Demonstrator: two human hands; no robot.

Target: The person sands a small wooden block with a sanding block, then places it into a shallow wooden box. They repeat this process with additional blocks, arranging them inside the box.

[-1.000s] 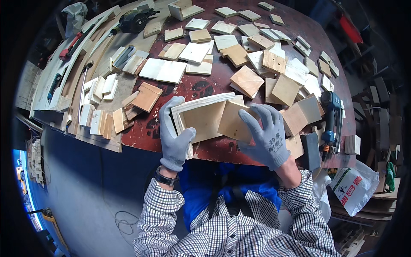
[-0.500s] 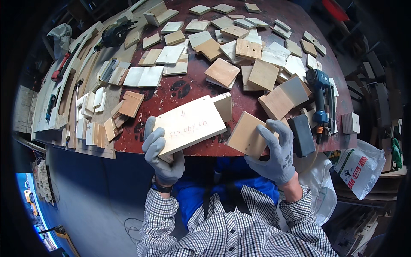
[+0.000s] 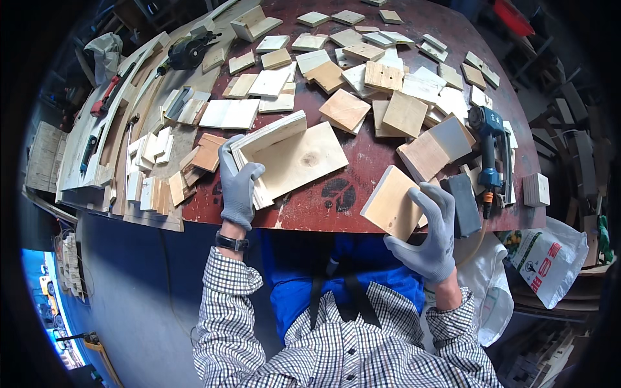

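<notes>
My left hand (image 3: 238, 184), in a grey glove, grips the left end of an L-shaped wooden piece (image 3: 304, 161). One board of it stands up at an angle; the other, with a knot in it, lies toward the table top. Near the front edge my right hand (image 3: 427, 233), also gloved, has its fingers curled round the right side of a square wooden board (image 3: 391, 202). The thumb is at that board's lower edge. Just right of these fingers is a dark grey block (image 3: 462, 204). A blue-black nail gun (image 3: 490, 149) stands beside it.
Many loose boards (image 3: 381, 76) cover the far part of the dark red table (image 3: 310, 216). Small offcuts (image 3: 152, 194), long strips and hand tools lie on the left. A black power tool (image 3: 187, 50) sits at the back left. White bags (image 3: 550, 258) hang at the right.
My left hand has turned the L-shaped piece over, so its inner side now shows, and lowered it toward the table. The right hand stays at the square board. The view has shifted slightly.
</notes>
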